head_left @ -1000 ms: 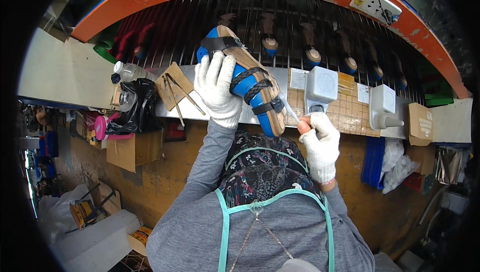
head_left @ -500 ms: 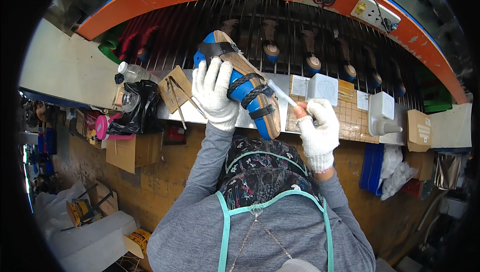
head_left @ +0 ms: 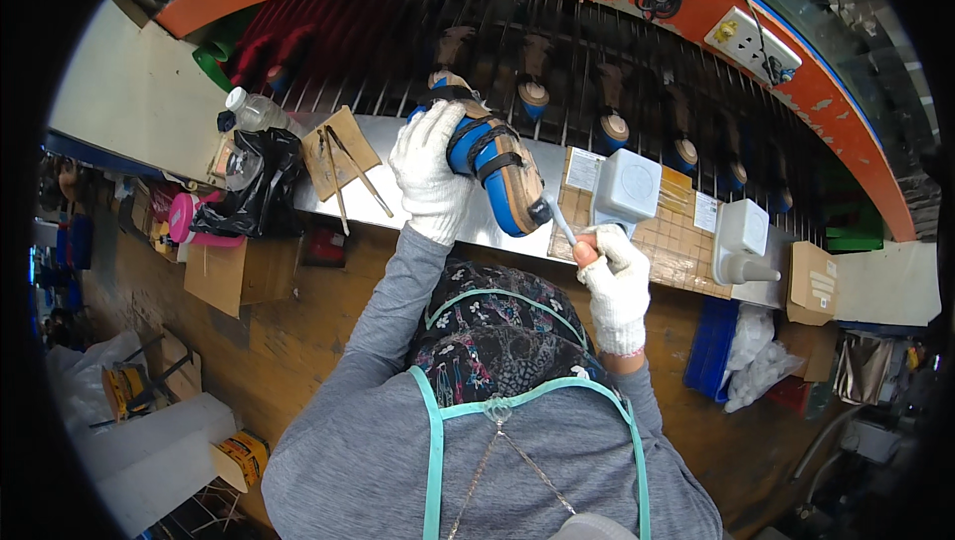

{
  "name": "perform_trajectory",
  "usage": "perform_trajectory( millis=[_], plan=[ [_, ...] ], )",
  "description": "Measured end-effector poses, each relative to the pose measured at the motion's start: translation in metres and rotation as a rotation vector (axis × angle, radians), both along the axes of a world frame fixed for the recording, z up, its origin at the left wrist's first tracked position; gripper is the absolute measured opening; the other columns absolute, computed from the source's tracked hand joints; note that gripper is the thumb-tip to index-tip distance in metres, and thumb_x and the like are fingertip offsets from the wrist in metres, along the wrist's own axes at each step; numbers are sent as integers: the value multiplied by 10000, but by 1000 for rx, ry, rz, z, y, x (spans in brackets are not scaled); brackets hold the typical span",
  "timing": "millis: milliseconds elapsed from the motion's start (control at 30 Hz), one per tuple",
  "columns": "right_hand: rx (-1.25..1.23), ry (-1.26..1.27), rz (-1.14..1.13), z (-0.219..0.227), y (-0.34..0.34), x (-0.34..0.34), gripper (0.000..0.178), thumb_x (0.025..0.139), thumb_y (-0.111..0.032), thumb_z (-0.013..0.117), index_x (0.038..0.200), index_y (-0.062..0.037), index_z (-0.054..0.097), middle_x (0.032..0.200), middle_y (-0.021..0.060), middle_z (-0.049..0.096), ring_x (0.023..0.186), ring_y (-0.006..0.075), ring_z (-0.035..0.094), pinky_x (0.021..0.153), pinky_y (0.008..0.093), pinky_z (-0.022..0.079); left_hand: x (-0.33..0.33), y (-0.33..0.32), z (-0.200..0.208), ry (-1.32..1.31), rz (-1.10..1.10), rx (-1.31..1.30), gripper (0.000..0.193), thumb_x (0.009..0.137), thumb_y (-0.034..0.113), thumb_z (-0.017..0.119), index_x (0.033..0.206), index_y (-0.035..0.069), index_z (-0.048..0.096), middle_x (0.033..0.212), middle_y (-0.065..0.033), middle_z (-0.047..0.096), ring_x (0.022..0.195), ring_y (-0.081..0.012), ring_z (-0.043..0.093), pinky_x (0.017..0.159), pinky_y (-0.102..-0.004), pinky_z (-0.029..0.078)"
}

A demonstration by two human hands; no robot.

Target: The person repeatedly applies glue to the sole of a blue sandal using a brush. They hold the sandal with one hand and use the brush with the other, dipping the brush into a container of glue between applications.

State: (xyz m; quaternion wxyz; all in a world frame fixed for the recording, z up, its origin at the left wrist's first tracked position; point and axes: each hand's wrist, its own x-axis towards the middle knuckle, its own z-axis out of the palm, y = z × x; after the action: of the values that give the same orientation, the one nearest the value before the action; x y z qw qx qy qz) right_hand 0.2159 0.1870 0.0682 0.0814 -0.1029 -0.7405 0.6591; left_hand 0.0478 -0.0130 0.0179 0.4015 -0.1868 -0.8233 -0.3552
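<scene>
My left hand point(head_left: 431, 167), in a white knit glove, grips a blue shoe last point(head_left: 505, 207) fitted with black straps and a tan sole. The last is tilted, its lower end toward me. My right hand point(head_left: 617, 291), gloved with thumb and fingertip bare, pinches a slim whitish brush-like stick point(head_left: 563, 224). Its upper tip is at the sole's lower end, beside a dark strap end; whether it touches I cannot tell.
Past the metal bench edge, several lasts point(head_left: 533, 94) sit on a rack of rods. White square bottles point(head_left: 632, 185) stand on taped cardboard point(head_left: 668, 242) at right. Left are a brown board point(head_left: 340, 157) with thin tools, a black bag point(head_left: 267, 182) and a clear bottle point(head_left: 261, 110).
The last has turned and tipped, its lower end now higher in view. The stick has shifted from the middle straps to the sole's lower end. The head view has also shifted slightly.
</scene>
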Motion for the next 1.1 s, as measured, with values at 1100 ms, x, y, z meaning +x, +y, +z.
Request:
perform_trajectory(
  millis=[1100],
  plan=[
    [423,477,95,11,44,-81,156,783,-47,765,927,8,739,922,117,650,849,212,627,746,313,497,22,36,-11,-1235,-918,673,913,545,-30,936,1359,46,530,1248,-106,670,1125,-235,661,978,-382,566]
  ],
)
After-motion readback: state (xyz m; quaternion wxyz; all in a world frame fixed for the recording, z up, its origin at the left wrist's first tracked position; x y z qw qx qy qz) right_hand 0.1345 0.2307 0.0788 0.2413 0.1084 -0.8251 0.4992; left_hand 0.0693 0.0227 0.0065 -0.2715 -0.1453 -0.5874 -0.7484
